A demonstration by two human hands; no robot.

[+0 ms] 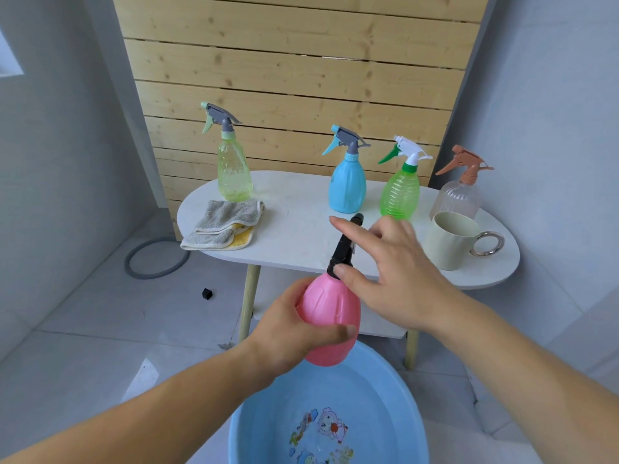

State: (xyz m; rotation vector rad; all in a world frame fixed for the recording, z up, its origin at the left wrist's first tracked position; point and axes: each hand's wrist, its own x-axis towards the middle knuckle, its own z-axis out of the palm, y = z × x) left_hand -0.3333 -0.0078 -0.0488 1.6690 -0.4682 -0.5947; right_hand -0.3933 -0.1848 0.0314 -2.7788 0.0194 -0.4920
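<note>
Your left hand (291, 333) grips the pink bottle (330, 316) just below the middle of the frame. The thumb curls across the bottle's front and the other fingers wrap behind it, out of sight. The bottle tilts a little, its neck leaning up and to the right, and its base hangs over the blue basin (378, 390) at the bottom edge (cartoon print on the basin's floor).

Your right hand (392, 269) comes in from the right and sits against the black sprayer (345, 244) on top of the bottle. Its thumb tip rests on the black collar at the neck. The index finger sticks out straight to the left, past the sprayer's tip. The remaining fingers bend behind the sprayer, and you cannot tell whether they close on it.

Beyond your hands, the white oval surface (294, 226) runs across the middle of the frame. A folded grey and yellow cloth (224, 226) lies on its left end, with a yellow bottle (232, 172) just behind the cloth. To the right stand a blue bottle (348, 185), a green bottle (400, 192) and a clear bottle (459, 195), in a row. A cream mug (449, 242) sits in front of the clear one, near your right hand. A grey ring (155, 259) and a small black block (207, 293) lie on the floor at the left.
</note>
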